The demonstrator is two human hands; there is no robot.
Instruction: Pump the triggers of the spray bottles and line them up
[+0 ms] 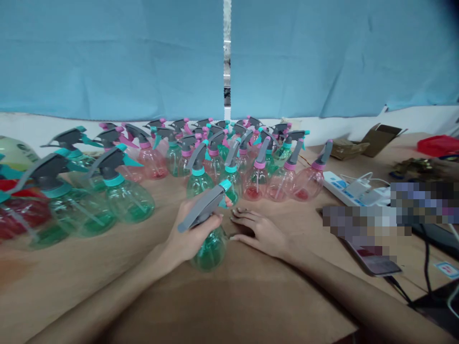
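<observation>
My left hand (190,236) is wrapped round the neck of a green spray bottle (210,251) with a grey trigger head and teal nozzle (204,205). The bottle stands on the brown table just in front of me. My right hand (260,229) rests beside the bottle on its right, fingers stretched out flat on the table, fingertips close to the bottle's body. Behind the hands stands a dense group of green and pink spray bottles (229,157).
More green and red spray bottles (89,191) crowd the left side. A white power strip (346,188) with cables, a phone (376,260), a cardboard box (380,138) and a red bag (439,145) lie on the right. Blue cloth (114,57) hangs behind.
</observation>
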